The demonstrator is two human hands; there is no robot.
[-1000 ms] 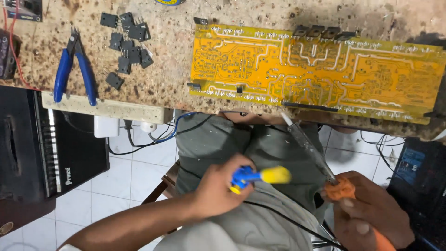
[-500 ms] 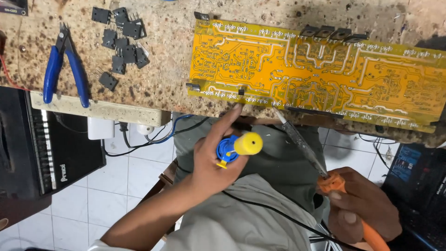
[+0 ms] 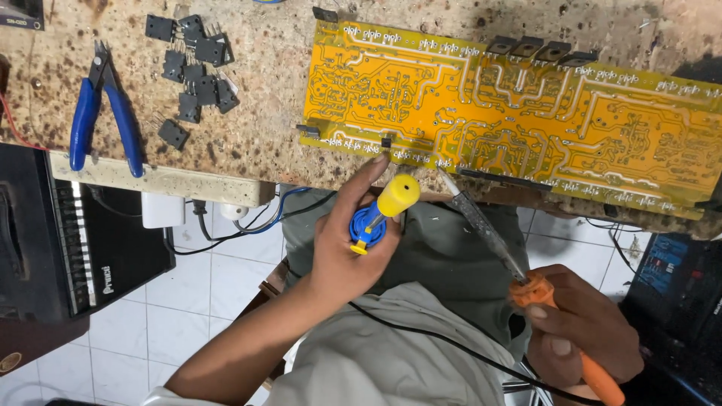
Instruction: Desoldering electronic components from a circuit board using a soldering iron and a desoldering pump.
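head view. yellow circuit board (image 3: 519, 120) flat on speckled stone worktop (image 3: 271, 113), copper-trace side up, near edge along the worktop's front lip. row of black components (image 3: 534, 49) at the board's far edge.

left hand (image 3: 350, 240) clenched around blue-and-yellow desoldering pump (image 3: 380, 214); yellow plunger end up toward the board, index fingertip touching the board's near edge. pump just below the worktop lip, over the lap.

right hand (image 3: 583, 334) grasping orange handle of soldering iron (image 3: 519, 267); grey shaft slanted up and left, tip at the board's near edge, just beside the pump's yellow end. black cord (image 3: 451, 346) across the pale garment toward the right hand.

blue-handled cutters (image 3: 101, 113) on the worktop at far left, handles toward the front edge. cluster of loose black transistors (image 3: 192, 71) just right of the cutters, well apart from the board.

black equipment case (image 3: 68, 240) below the worktop at left; white tiled floor (image 3: 195, 301) beneath.
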